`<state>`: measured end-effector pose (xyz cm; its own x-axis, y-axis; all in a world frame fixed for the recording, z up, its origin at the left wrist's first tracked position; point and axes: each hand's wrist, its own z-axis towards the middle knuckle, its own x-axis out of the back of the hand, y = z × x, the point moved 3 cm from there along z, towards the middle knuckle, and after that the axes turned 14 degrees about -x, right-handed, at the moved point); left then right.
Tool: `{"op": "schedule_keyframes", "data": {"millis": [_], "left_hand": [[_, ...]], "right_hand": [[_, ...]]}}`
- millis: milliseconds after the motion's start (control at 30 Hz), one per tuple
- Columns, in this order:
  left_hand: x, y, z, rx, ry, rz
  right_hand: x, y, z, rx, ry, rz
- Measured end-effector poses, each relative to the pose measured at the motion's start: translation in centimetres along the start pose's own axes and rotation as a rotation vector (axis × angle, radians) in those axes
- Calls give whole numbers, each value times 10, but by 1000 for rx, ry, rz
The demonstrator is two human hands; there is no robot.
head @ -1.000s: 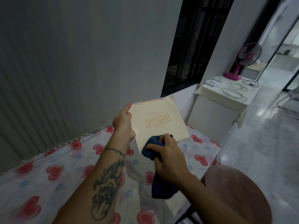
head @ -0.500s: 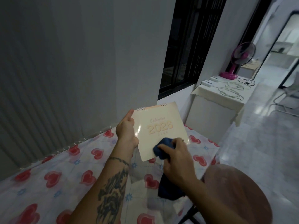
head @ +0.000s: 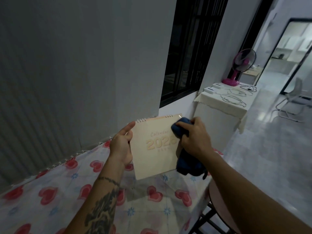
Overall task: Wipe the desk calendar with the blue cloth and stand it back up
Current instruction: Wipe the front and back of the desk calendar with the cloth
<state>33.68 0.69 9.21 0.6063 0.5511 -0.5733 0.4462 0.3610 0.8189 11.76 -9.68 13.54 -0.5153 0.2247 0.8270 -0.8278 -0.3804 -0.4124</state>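
Calendar [head: 155, 149] held up in the air above the table [head: 50, 191], cream cover facing the person, spiral binding along the top edge, tilted a little so the lower corner points down toward the heart-print tablecloth. Left hand [head: 120, 146] grips its left edge: thumb lies on the front near the top corner, the other fingers go behind the card and are hidden. Right hand [head: 194, 139] is closed around a bunched blue cloth [head: 179, 130], pressing the wad against the upper right part of the cover, just over the end of the printed year; the rest of the cloth hangs down below that hand, past the calendar's lower right edge. The two hands sit level with each other, the calendar between them. Below the right forearm, a round pink stool [head: 217, 200] stands beside the table. Well beyond the right hand, a pink fan [head: 239, 65] stands on a white side table [head: 217, 115] by the window.
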Motion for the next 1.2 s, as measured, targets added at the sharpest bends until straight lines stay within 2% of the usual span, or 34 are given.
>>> {"op": "schedule_keyframes", "data": {"millis": [167, 333, 433, 567, 633, 733, 900, 1033, 1200], "left_hand": [[4, 3, 4, -88, 109, -36], [17, 7, 10, -108, 158, -2], [19, 11, 14, -128, 147, 61], [14, 9, 14, -156, 125, 116], [11, 4, 12, -151, 148, 90], [7, 0, 11, -138, 198, 29], [15, 6, 15, -123, 305, 21], [15, 2, 11, -102, 369, 51], [2, -4, 5, -73, 413, 80]], "right_hand": [[-9, -10, -5, -15, -8, 40], [-44, 15, -54, 31, -169, -15], [-45, 16, -51, 40, -188, -54], [-19, -1, -12, 41, -68, 22], [-6, -11, 5, 43, 33, 25], [-4, -18, 5, 41, 96, 24], [-32, -1, -42, 17, -37, -18], [-43, -13, -61, -50, -92, 100], [-54, -56, -94, 125, -141, 179]]}}
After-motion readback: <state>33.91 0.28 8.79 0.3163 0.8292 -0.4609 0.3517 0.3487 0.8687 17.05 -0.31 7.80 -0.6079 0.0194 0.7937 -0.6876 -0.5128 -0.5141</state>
